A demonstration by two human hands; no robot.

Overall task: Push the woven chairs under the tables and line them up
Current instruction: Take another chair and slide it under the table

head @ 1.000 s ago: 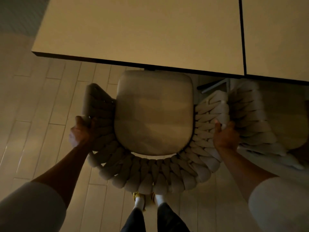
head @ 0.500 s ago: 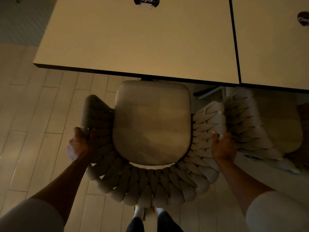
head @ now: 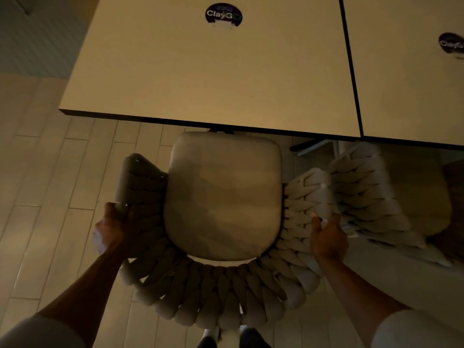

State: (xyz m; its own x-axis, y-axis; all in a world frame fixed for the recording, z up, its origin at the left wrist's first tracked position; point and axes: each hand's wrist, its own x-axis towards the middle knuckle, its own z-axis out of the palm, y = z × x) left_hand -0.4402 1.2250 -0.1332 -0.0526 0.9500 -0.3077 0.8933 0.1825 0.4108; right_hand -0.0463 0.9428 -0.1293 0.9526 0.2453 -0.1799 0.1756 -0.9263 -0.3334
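"Both hands grip the woven chair (head: 223,297): left hand (head: 110,229) curled round one arm, right hand (head: 327,237) round the other. Why there?"

"A matched hold on each side should steer it straight, I'd say. Only the seat's front meets the table (head: 213,71) edge; the rest stands out, close beside the neighbouring chair (head: 371,197)."

"Any writing?"

"One round sticker (head: 223,14) reads 'ClayG' — the last letter is unclear."

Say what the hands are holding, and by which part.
Both grip the woven chair by its armrests: left hand on the left, right hand on the right.
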